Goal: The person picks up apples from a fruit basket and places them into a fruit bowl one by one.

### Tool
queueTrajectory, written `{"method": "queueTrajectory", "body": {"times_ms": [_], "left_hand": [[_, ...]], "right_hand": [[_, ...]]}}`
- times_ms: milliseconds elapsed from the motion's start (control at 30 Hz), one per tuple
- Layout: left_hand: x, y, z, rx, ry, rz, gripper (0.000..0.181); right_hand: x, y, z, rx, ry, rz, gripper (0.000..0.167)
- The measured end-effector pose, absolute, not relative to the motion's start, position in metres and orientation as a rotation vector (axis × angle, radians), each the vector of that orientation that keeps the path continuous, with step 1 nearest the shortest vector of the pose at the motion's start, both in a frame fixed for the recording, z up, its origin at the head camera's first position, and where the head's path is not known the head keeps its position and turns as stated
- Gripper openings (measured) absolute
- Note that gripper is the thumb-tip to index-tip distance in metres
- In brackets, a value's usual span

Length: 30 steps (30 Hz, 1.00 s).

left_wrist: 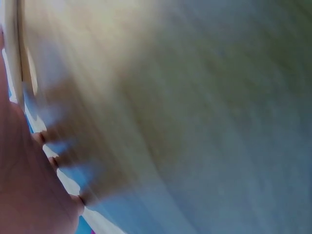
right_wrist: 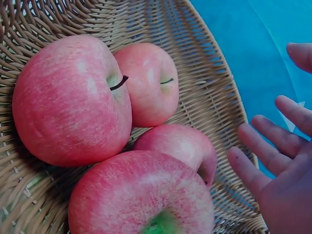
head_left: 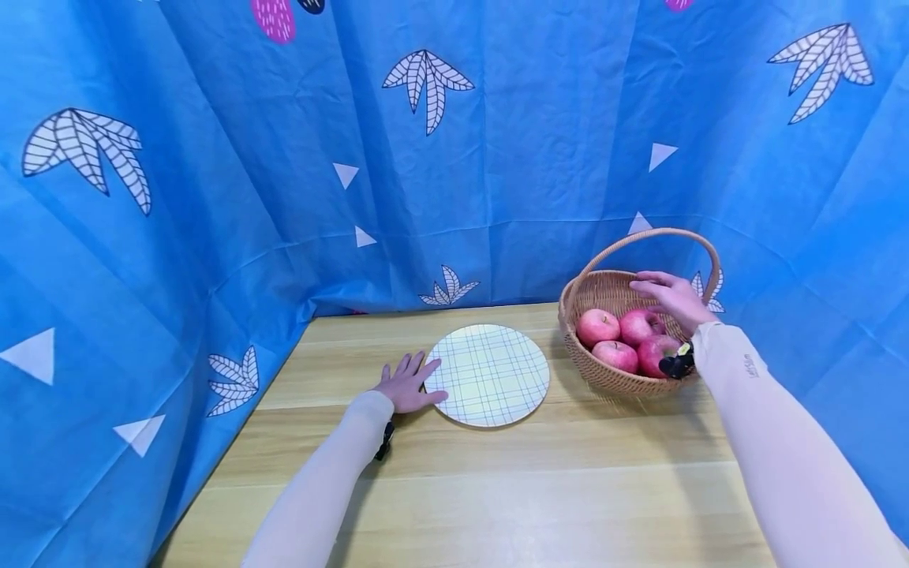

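Observation:
On the wooden table lies a round plate [head_left: 490,375] with a blue-lined check pattern. My left hand [head_left: 408,385] is at its left edge, fingers spread, thumb and index finger at the rim. To the right stands a wicker basket [head_left: 592,364] with a tall arched handle [head_left: 660,231], holding several red apples [head_left: 598,326]. My right hand [head_left: 671,297] hovers over the basket, palm down and holding nothing. In the right wrist view its fingers [right_wrist: 265,146] are apart from the apples [right_wrist: 73,100], which sit together against the woven wall.
A blue curtain [head_left: 497,158] with leaf and triangle prints hangs behind the table and along both sides. The wooden tabletop [head_left: 511,505] stretches toward me in front of the plate. A black wrist device [head_left: 677,363] hangs beneath my right wrist, close to the apples.

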<state>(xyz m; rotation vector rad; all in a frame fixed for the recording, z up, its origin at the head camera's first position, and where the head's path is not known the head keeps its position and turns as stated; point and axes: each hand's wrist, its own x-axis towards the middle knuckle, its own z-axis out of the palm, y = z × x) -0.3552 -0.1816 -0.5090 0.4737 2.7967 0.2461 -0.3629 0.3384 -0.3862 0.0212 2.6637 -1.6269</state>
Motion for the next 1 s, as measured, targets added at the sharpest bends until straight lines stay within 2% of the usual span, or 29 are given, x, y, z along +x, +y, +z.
{"method": "queueTrajectory", "body": {"times_ms": [267, 633, 867, 1000], "left_hand": [[-0.363, -0.182, -0.520, 0.477, 2.798, 0.248, 0.094], [-0.358, -0.179, -0.514, 0.474, 2.803, 0.251, 0.091], [-0.368, -0.182, -0.525, 0.446, 2.800, 0.262, 0.096], [-0.364, -0.181, -0.520, 0.446, 2.796, 0.259, 0.095]], "right_hand": [[-0.365, 0.346, -0.397, 0.063, 2.677, -1.657, 0.081], [-0.365, 0.352, -0.408, 0.071, 2.706, -1.685, 0.075], [-0.365, 0.352, -0.406, 0.074, 2.779, -1.521, 0.078], [-0.367, 0.355, -0.408, 0.086, 2.794, -1.454, 0.081]]}}
